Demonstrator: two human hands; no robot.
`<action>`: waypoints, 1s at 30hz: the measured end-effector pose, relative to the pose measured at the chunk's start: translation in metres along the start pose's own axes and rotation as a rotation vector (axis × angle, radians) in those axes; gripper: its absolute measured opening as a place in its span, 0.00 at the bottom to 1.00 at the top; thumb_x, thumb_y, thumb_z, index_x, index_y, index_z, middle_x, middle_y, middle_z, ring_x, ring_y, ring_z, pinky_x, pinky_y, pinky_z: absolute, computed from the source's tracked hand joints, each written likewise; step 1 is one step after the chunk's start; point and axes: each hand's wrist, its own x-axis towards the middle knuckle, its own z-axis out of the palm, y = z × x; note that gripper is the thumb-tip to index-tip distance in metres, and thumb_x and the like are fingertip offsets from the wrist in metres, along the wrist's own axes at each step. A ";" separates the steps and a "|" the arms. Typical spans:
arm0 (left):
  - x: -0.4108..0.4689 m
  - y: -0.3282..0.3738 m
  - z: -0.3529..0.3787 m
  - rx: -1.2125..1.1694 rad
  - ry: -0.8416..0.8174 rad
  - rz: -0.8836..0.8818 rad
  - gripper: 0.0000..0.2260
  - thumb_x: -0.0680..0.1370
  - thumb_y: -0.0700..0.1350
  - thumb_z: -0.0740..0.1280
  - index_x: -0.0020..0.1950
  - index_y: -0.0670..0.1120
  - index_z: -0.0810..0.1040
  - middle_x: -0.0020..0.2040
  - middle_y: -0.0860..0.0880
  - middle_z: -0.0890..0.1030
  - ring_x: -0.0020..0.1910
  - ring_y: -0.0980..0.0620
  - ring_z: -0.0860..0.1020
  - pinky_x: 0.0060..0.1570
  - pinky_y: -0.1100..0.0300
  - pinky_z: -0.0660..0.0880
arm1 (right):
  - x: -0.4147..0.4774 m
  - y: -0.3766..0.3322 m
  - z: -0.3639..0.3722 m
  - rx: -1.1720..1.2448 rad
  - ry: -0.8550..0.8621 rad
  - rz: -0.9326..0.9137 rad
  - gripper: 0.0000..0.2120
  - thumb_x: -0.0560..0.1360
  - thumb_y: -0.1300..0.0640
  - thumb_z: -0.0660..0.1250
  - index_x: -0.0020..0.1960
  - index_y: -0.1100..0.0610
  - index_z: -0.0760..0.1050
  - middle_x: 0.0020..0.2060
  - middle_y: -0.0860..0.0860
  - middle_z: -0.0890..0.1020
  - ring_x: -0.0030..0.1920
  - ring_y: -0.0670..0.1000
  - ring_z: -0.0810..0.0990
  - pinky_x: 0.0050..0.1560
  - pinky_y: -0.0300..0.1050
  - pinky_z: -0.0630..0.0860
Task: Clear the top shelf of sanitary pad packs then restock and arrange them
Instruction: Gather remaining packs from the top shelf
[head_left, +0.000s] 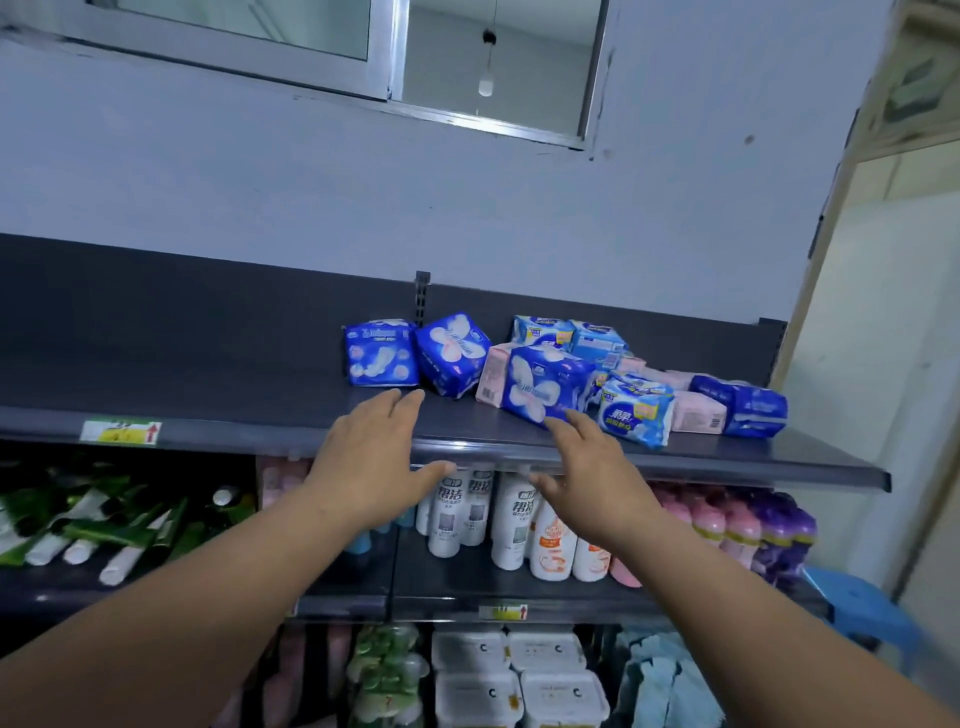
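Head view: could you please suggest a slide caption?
Left hand and right hand, both open, reach toward jumbled sanitary pad packs on the top shelf.

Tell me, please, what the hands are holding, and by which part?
Nothing is held: the left hand and right hand are open, reaching toward the packs on the top shelf.

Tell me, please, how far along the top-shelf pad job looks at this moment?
Done: the left stretch of the top shelf holds no packs. In hand: nothing; the left hand and right hand reach out, fingers straight, toward the dark blue packs. Left: the whole jumble of pad packs on the right half, tilted and overlapping, unarranged. Whether this is clearing or restocking, I cannot tell.
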 end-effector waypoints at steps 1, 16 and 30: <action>0.008 0.000 0.004 -0.002 0.002 -0.009 0.40 0.75 0.66 0.61 0.79 0.48 0.50 0.78 0.49 0.57 0.76 0.49 0.57 0.73 0.51 0.59 | 0.008 0.004 0.001 0.010 0.008 -0.001 0.34 0.79 0.45 0.62 0.79 0.52 0.52 0.79 0.52 0.51 0.76 0.57 0.55 0.74 0.52 0.59; 0.246 -0.062 0.076 -0.021 0.096 -0.132 0.36 0.73 0.67 0.64 0.73 0.46 0.63 0.68 0.46 0.72 0.68 0.44 0.68 0.64 0.47 0.68 | 0.186 0.045 0.021 -0.119 0.140 0.194 0.36 0.76 0.40 0.65 0.77 0.51 0.55 0.78 0.54 0.51 0.76 0.58 0.51 0.74 0.53 0.58; 0.414 -0.084 0.133 0.103 -0.219 -0.159 0.48 0.70 0.76 0.56 0.79 0.46 0.49 0.72 0.46 0.70 0.71 0.43 0.68 0.72 0.36 0.41 | 0.315 0.079 0.042 -0.165 -0.171 0.395 0.56 0.63 0.30 0.72 0.78 0.42 0.42 0.79 0.50 0.49 0.78 0.60 0.49 0.72 0.65 0.60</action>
